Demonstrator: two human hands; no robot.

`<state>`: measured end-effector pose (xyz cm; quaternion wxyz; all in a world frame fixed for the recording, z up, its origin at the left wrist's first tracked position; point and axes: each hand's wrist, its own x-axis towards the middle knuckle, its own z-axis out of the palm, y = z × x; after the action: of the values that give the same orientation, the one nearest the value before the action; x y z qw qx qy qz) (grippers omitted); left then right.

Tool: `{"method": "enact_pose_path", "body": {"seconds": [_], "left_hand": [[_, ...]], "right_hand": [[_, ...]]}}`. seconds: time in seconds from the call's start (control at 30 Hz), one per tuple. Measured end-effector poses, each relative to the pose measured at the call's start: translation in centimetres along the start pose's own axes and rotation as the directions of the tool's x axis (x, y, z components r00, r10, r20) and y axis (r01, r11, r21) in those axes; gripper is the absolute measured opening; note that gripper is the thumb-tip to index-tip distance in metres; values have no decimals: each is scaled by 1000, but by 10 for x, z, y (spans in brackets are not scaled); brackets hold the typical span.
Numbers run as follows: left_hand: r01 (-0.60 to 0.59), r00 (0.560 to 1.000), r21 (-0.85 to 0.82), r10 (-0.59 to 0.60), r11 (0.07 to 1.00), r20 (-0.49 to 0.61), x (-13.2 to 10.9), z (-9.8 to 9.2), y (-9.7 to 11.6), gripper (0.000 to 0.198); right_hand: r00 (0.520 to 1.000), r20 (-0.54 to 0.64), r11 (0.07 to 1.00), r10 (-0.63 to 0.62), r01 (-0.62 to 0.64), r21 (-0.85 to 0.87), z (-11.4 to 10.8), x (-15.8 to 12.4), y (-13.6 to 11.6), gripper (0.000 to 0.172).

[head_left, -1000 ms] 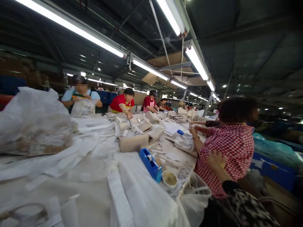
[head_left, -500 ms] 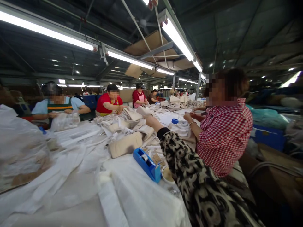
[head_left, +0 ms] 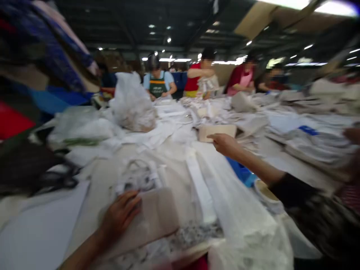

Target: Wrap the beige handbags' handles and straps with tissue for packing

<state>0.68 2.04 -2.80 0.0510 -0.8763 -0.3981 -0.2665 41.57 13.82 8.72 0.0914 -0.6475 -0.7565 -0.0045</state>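
The left hand (head_left: 121, 212) lies with its fingers close together, slightly bent, on a flat, beige rectangular piece (head_left: 159, 213), plain and smooth-looking, with a grey-and-white patterned edge on the near side. The right hand (head_left: 226, 144) points its index finger at a pale beige, boxy bag (head_left: 221, 130), which lies on its side just beyond the fingertip; motion blur hides whether they touch, and I cannot tell if the other fingers pinch anything.

Between the two hands, white plastic sheeting (head_left: 239, 210) spreads over a pale worktable (head_left: 104, 183). Below the right fingers, partly hidden, are a blue tape dispenser (head_left: 239, 168) and a round tub (head_left: 266, 190). Farther out from the left fingers stands a bulging translucent plastic sack (head_left: 132, 103). Beyond both hands, aproned co-workers (head_left: 158, 87) line the far side under a dark ceiling with bright lights.
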Motion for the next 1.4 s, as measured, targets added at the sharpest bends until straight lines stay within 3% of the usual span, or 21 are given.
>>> {"method": "enact_pose_path", "body": {"seconds": [0.07, 0.13, 0.23, 0.3, 0.37, 0.53, 0.7, 0.83, 0.97, 1.13, 1.23, 1.4], "left_hand": [[28, 998, 25, -29, 999, 48, -35, -11, -1, 27], [26, 997, 34, -28, 999, 71, -47, -11, -5, 32], [13, 998, 39, -15, 999, 63, -43, -6, -9, 33], [4, 999, 35, -5, 999, 47, -40, -5, -8, 34], [-23, 999, 32, 22, 999, 36, -42, -6, -6, 36], [-108, 993, 43, 106, 993, 47, -55, -8, -3, 41], [-143, 988, 56, 138, 988, 72, -69, -6, 2, 46], [-159, 985, 36, 155, 987, 78, -76, -7, 6, 43], [-166, 979, -10, 166, 986, 120, -79, -8, 6, 45], [-149, 978, -68, 158, 986, 138, -79, -7, 4, 47], [-135, 979, -86, 146, 987, 145, -78, -6, 2, 47], [-136, 973, -94, 151, 986, 177, -78, -9, 2, 47]], "right_hand": [[941, -110, 923, -320, 335, 186, 49, -41, -54, 37], [836, -230, 759, -498, 548, 351, 83, -85, -106, 37], [705, -329, 574, -629, 706, 414, 111, -133, -171, 44], [650, -331, 541, -684, 757, 367, 121, -145, -199, 50], [629, -307, 555, -715, 777, 298, 130, -146, -212, 53], [600, -273, 567, -752, 800, 199, 150, -152, -212, 54], [599, -259, 563, -758, 800, 206, 158, -163, -212, 55], [642, -308, 553, -702, 764, 331, 157, -173, -209, 53], [722, -253, 610, -644, 684, 401, 158, -213, -190, 63], [680, -114, 626, -724, 718, 305, 177, -269, -172, 68], [675, -174, 616, -717, 731, 294, 188, -273, -175, 64], [743, -321, 605, -587, 667, 435, 180, -261, -196, 52]]}}
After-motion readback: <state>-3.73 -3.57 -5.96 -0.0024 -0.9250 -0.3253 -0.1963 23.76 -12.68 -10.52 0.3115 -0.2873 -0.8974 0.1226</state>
